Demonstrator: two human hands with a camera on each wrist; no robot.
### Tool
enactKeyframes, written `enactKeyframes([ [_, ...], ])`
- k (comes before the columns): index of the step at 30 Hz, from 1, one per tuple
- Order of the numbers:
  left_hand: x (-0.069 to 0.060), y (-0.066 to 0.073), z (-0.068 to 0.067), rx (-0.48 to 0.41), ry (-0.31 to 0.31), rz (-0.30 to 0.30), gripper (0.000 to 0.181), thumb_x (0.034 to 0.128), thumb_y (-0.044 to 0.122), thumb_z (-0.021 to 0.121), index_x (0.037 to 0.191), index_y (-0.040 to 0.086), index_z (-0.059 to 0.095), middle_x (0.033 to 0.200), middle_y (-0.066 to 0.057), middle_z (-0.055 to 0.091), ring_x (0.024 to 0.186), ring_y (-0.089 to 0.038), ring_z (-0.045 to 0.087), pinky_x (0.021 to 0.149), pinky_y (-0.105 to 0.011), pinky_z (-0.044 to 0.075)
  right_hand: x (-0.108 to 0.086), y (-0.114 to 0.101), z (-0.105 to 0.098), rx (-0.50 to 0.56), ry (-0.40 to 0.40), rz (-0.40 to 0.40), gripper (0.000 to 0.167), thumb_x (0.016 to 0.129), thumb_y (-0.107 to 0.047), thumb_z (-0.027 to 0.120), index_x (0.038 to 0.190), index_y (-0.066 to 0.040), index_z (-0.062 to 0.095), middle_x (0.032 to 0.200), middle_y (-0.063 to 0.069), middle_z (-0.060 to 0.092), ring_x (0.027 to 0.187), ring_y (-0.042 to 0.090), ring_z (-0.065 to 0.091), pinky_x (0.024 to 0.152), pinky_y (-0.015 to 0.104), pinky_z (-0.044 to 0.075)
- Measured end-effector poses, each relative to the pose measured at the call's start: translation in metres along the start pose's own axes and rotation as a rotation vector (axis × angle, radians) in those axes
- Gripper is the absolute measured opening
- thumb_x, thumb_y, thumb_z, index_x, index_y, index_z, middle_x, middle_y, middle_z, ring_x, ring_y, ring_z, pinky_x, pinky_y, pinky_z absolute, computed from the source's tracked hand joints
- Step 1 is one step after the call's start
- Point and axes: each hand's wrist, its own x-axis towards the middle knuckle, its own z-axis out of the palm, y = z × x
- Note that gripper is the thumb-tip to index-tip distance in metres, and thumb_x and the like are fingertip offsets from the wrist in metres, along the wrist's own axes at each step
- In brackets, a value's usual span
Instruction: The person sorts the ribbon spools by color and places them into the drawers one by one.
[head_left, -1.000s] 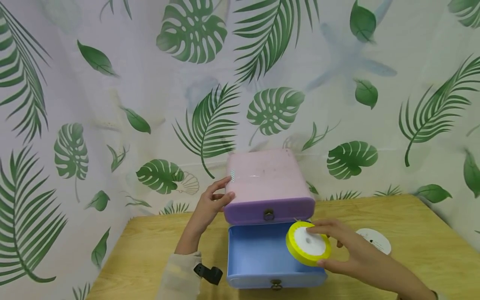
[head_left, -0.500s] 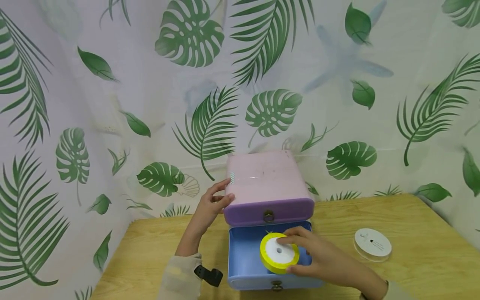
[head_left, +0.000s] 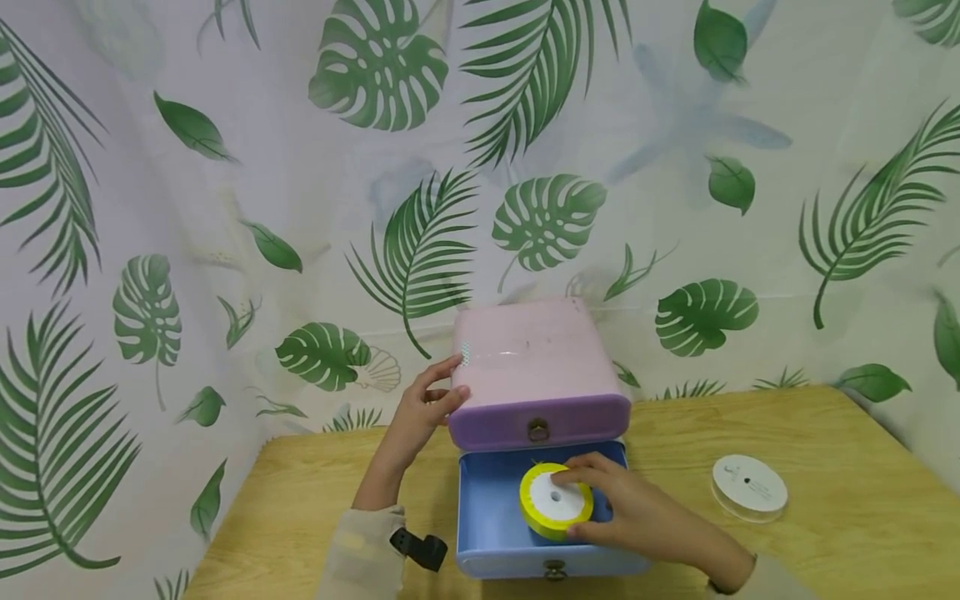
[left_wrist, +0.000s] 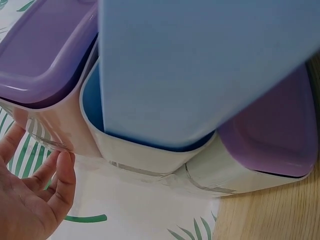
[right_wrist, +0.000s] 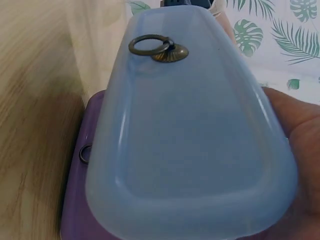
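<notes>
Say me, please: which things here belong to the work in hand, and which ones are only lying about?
Part of the work:
yellow spool, held by the right hand
open blue drawer, where the spool is held
pink-topped cabinet, touched by the left hand

Seemingly just about:
white spool, on the table
leaf-patterned backdrop

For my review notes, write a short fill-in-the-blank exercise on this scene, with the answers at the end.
1. The ribbon spool in the right hand has a ____ rim.
2. The pulled-out drawer is coloured ____.
3. The left hand touches a cabinet whose top is ____.
4. In the head view, the white spool lies to the cabinet's ____.

Missing words: yellow; blue; pink; right.
</notes>
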Motion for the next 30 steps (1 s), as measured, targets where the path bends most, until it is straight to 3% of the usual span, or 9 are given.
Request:
enactKeyframes([
  [7, 0.0, 0.0, -0.001, 0.0, -0.003, 0.003, 0.054, 0.0928, 0.028, 0.061, 0.144, 0.03, 0.045, 0.144, -0.011, 0.044, 0.107, -0.022, 0.057, 0.083, -0.034, 0.051, 0.003, 0.005, 0.001, 0.042, -0.019, -0.015, 0.056, 0.085, -0.035, 0.072, 0.13, -0.006, 0.057, 0.133, 0.018, 0.05, 0.11, 0.034, 0.058, 0.079, 0.035, 0.054],
  [11, 0.0, 0.0, -0.002, 0.001, -0.007, 0.0, 0.054, 0.0928, 0.027, 0.061, 0.144, 0.029, 0.046, 0.143, -0.011, 0.044, 0.107, -0.022, 0.057, 0.083, -0.034, 0.051, -0.001, 0.006, 0.0, 0.108, 0.027, -0.057, 0.049, 0.09, -0.03, 0.068, 0.129, -0.004, 0.057, 0.13, 0.019, 0.052, 0.106, 0.032, 0.06, 0.075, 0.027, 0.053],
  [18, 0.0, 0.001, -0.001, -0.003, -0.007, 0.01, 0.054, 0.093, 0.027, 0.061, 0.144, 0.029, 0.045, 0.146, -0.009, 0.042, 0.109, -0.023, 0.056, 0.083, -0.034, 0.05, -0.028, 0.005, -0.006, 0.176, 0.106, -0.179, 0.025, 0.095, -0.01, 0.06, 0.118, -0.001, 0.062, 0.106, 0.012, 0.067, 0.086, 0.0, 0.059, 0.066, 0.022, 0.051],
  [20, -0.001, 0.002, 0.0, -0.002, -0.004, 0.006, 0.054, 0.0928, 0.027, 0.061, 0.144, 0.029, 0.045, 0.146, -0.009, 0.042, 0.11, -0.024, 0.056, 0.083, -0.034, 0.051, -0.038, 0.006, -0.005, 0.225, 0.062, -0.26, 0.023, 0.094, -0.003, 0.057, 0.117, 0.002, 0.062, 0.099, 0.011, 0.069, 0.08, -0.003, 0.058, 0.062, 0.021, 0.051],
  [22, -0.001, 0.002, 0.0, -0.003, -0.001, 0.003, 0.054, 0.0928, 0.028, 0.061, 0.144, 0.029, 0.045, 0.145, -0.009, 0.042, 0.11, -0.024, 0.055, 0.083, -0.034, 0.051, -0.048, 0.008, -0.004, 0.307, -0.061, -0.302, 0.026, 0.095, 0.0, 0.055, 0.12, 0.003, 0.06, 0.098, 0.009, 0.069, 0.081, -0.002, 0.059, 0.062, 0.021, 0.051],
  [24, -0.001, 0.002, 0.0, -0.004, 0.004, 0.005, 0.054, 0.0927, 0.028, 0.061, 0.144, 0.029, 0.046, 0.144, -0.01, 0.043, 0.11, -0.024, 0.055, 0.082, -0.034, 0.051, -0.055, 0.009, 0.0, 0.401, -0.218, -0.248, 0.028, 0.096, -0.003, 0.055, 0.123, -0.002, 0.06, 0.101, 0.002, 0.071, 0.085, -0.004, 0.06, 0.066, 0.019, 0.051],
  [26, -0.001, 0.002, 0.0, -0.006, 0.011, 0.004, 0.053, 0.0925, 0.029, 0.062, 0.143, 0.03, 0.046, 0.143, -0.01, 0.044, 0.109, -0.023, 0.056, 0.081, -0.033, 0.05, -0.061, 0.01, 0.007, 0.475, -0.329, -0.127, 0.028, 0.098, -0.011, 0.054, 0.125, -0.008, 0.061, 0.107, -0.004, 0.071, 0.092, -0.005, 0.061, 0.072, 0.019, 0.052],
  [28, -0.001, 0.002, 0.0, -0.008, 0.013, 0.005, 0.053, 0.0922, 0.029, 0.062, 0.143, 0.029, 0.047, 0.142, -0.011, 0.045, 0.109, -0.023, 0.056, 0.08, -0.033, 0.051, -0.064, 0.013, 0.016, 0.499, -0.38, -0.057, 0.029, 0.098, -0.015, 0.055, 0.126, -0.013, 0.061, 0.113, -0.009, 0.069, 0.098, -0.006, 0.061, 0.077, 0.018, 0.051],
  [30, 0.0, 0.001, 0.001, -0.01, 0.013, -0.003, 0.053, 0.0921, 0.029, 0.062, 0.143, 0.03, 0.047, 0.142, -0.01, 0.045, 0.109, -0.023, 0.056, 0.08, -0.032, 0.051, -0.064, 0.016, 0.024, 0.509, -0.367, -0.071, 0.03, 0.098, -0.014, 0.054, 0.127, -0.008, 0.06, 0.118, -0.003, 0.068, 0.103, -0.006, 0.059, 0.081, 0.018, 0.051],
])
